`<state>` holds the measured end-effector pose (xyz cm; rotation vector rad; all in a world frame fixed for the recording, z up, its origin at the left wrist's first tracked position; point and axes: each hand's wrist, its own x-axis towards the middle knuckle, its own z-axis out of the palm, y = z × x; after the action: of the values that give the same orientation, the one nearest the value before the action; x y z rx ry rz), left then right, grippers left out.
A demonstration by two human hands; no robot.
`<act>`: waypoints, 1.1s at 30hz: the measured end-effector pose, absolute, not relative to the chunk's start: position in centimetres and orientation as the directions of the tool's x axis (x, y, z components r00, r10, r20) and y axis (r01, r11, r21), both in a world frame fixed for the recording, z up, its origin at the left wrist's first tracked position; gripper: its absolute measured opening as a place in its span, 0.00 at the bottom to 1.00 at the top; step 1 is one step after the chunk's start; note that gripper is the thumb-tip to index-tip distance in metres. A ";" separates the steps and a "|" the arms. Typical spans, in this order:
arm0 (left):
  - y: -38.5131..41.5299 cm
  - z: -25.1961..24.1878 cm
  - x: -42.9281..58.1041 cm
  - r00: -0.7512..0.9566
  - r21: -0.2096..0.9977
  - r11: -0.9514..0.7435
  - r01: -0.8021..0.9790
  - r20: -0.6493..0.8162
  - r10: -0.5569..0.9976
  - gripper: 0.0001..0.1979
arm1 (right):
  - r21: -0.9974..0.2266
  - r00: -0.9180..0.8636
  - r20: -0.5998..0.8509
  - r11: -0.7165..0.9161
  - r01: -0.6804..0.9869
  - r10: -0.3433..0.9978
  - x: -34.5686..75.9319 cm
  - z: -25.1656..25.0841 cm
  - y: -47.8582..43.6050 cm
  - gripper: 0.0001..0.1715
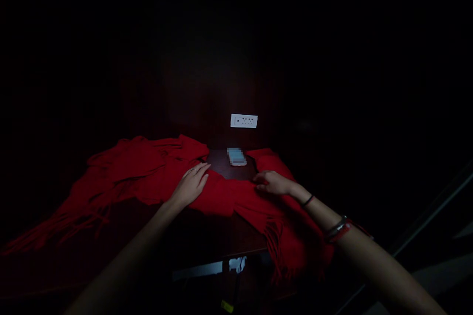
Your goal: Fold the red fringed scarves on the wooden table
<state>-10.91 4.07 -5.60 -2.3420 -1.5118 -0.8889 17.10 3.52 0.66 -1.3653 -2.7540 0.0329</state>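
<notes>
A red fringed scarf [216,194] lies bunched and spread over a dark table, with one fringed end at the left and another hanging over the front edge at the right. My left hand [191,186] rests on it, palm down, fingers stretched out, a ring on one finger. Over the right part of the cloth is my right hand [274,183], its fingers apart and slightly bent, pointing left; I cannot tell how firmly they touch the cloth. Between and beyond both hands a phone [236,156] with a lit, blurred-out screen lies on the table.
A white socket panel [244,121] is set in the dark wall behind the phone. Below the table's front edge are pale strip-like shapes [199,270] and a small yellow object [227,306]. Most of the surroundings are too dark to make out.
</notes>
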 end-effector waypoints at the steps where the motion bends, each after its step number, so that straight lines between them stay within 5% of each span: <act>1: 4.4 -5.6 -11.6 0.252 0.166 -0.424 0.890 0.597 0.762 0.22 | -0.122 -0.674 0.095 0.680 0.723 0.733 15.7 0.0 3.1 0.18; 4: 5.4 -6.6 -13.8 0.184 0.244 -0.346 0.906 0.509 0.841 0.22 | -0.222 -0.716 0.243 0.756 0.616 0.654 11.9 -2.0 1.2 0.24; 11: 4.2 -9.3 -14.3 0.230 0.226 -0.301 0.926 0.292 0.928 0.20 | -0.012 -0.676 0.162 0.687 0.727 0.719 11.4 -5.6 -2.4 0.26; 15: 2.7 -7.2 -13.0 0.217 0.256 -0.296 0.920 0.295 0.930 0.15 | -0.177 -0.758 0.084 0.758 0.628 0.647 14.2 -3.6 -1.5 0.24; 18: 2.2 -5.2 -11.7 0.141 0.284 -0.246 0.927 0.344 0.928 0.13 | -0.308 -0.673 0.191 0.695 0.650 0.714 16.0 -1.6 -0.5 0.19; 22: 2.5 -4.0 -9.1 0.125 0.265 -0.254 0.930 0.420 0.899 0.19 | -0.295 -0.578 0.136 0.590 0.751 0.804 17.9 -0.9 -1.8 0.11; 26: 3.7 -5.4 -7.6 0.375 0.192 -0.463 0.865 0.367 0.852 0.24 | -0.100 -0.610 0.054 0.612 0.784 0.791 18.3 -3.0 -4.9 0.09; 29: 4.9 -7.2 -8.0 0.427 0.231 -0.492 0.839 0.280 0.860 0.24 | 0.180 -0.606 0.143 0.582 0.793 0.782 18.2 -4.4 -5.9 0.09; 33: 5.5 -8.1 -9.5 0.418 0.278 -0.479 0.833 0.253 0.873 0.24 | 0.380 -0.674 0.308 0.563 0.734 0.672 19.4 -3.2 -5.7 0.16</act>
<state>-9.49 5.52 -8.15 -2.7350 -1.6516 -0.5978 19.41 -5.74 -3.24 -1.2036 -2.6624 -0.7386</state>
